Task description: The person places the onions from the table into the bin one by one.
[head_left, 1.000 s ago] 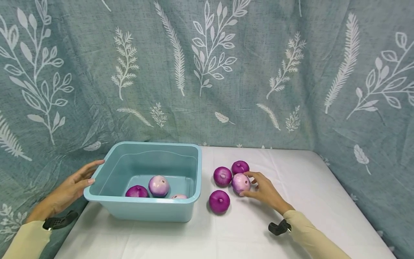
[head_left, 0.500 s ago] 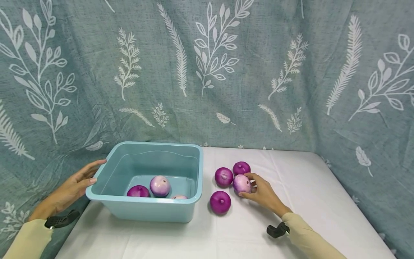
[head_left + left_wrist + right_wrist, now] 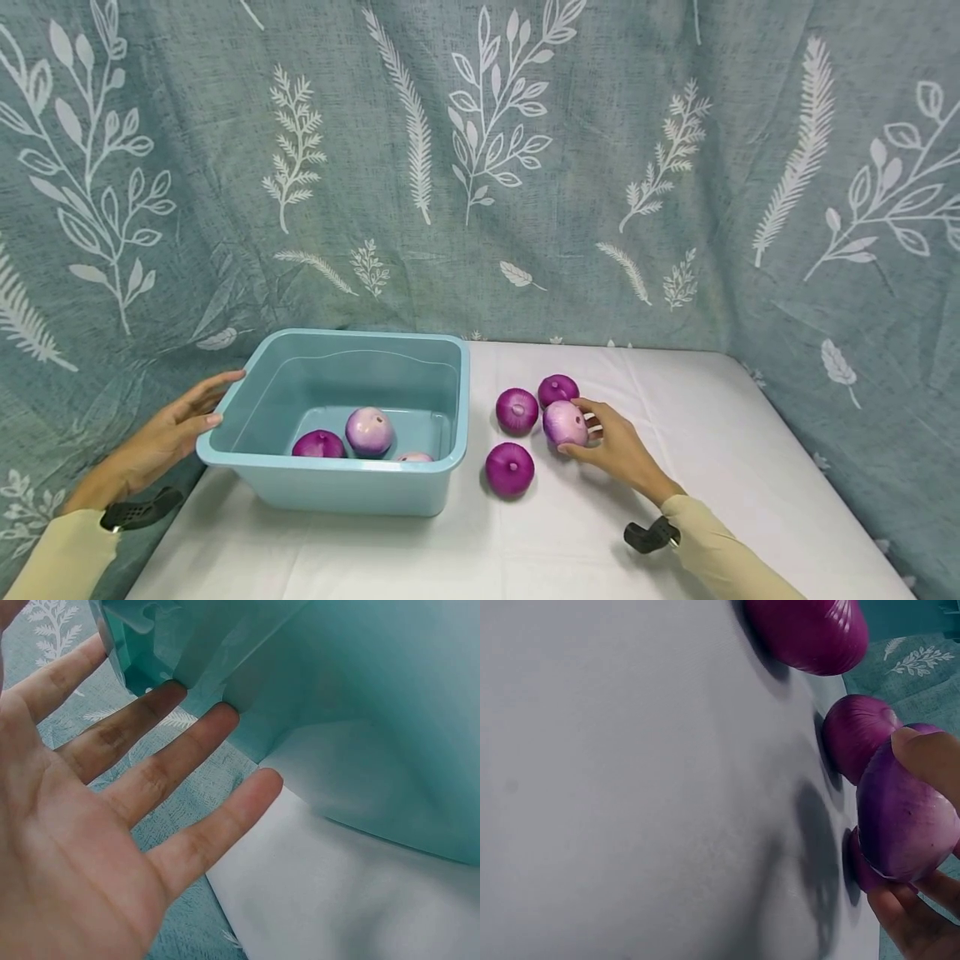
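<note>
My right hand (image 3: 618, 446) pinches a pale purple-and-white onion (image 3: 565, 423) between thumb and fingers. In the right wrist view, this onion (image 3: 907, 814) looks slightly raised, its shadow apart from it. Close by on the table lie dark purple onions: one to its left (image 3: 517, 411), one behind (image 3: 558, 390) and one in front (image 3: 510, 469). My left hand (image 3: 168, 437) touches the left rim of a light blue plastic tub (image 3: 337, 487). The left wrist view shows that hand's fingers (image 3: 217, 817) extended against the tub's side.
Inside the tub are a dark purple onion (image 3: 318, 444), a pale onion (image 3: 369, 432) and another pale one (image 3: 415, 457) partly hidden by the front rim. A white cloth covers the table (image 3: 720, 450). Leaf-patterned curtain (image 3: 570, 167) hangs behind and at both sides.
My right fingers have drawn in around the pale onion, which has shifted slightly right, away from the dark onion beside it. The left hand and tub have stayed in place.
</note>
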{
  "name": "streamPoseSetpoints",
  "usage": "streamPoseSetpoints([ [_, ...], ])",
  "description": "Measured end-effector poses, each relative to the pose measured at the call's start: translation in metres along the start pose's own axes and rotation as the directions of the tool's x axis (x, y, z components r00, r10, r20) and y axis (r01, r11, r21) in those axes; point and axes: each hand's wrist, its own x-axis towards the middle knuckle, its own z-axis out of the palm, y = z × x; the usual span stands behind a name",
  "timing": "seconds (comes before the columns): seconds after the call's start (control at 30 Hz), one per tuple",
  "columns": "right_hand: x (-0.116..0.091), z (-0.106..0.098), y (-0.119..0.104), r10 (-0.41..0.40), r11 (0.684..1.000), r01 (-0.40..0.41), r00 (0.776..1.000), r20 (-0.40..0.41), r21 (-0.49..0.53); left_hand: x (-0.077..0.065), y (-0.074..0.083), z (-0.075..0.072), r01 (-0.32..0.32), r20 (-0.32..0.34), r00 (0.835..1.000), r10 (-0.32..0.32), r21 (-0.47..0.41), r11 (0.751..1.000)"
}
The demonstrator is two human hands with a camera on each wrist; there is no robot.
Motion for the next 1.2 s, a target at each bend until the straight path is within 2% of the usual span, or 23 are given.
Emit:
streamPoseSetpoints([
  [0.17, 0.001, -0.005, -0.004, -0.021, 0.999, 0.02, 1.0, -0.004, -0.027, 0.0, -0.001, 0.0, -0.011, 0.002, 1.0, 0.011, -0.004, 1.0],
  [0.4, 0.006, -0.012, -0.012, -0.047, 0.999, 0.047, 0.999, -0.016, 0.014, 0.0, 0.001, 0.001, -0.018, 0.001, 1.0, 0.018, -0.012, 1.0],
  [0.7, 0.011, -0.017, -0.024, -0.086, 0.996, 0.087, 0.996, -0.028, 0.018, -0.003, 0.0, 0.003, -0.023, 0.008, 1.0, 0.023, -0.015, 1.0],
  [1.2, 0.027, -0.02, -0.056, -0.168, 0.985, 0.169, 0.985, -0.031, 0.041, -0.005, 0.001, 0.004, 0.005, 0.008, 1.0, -0.005, -0.009, 1.0],
])
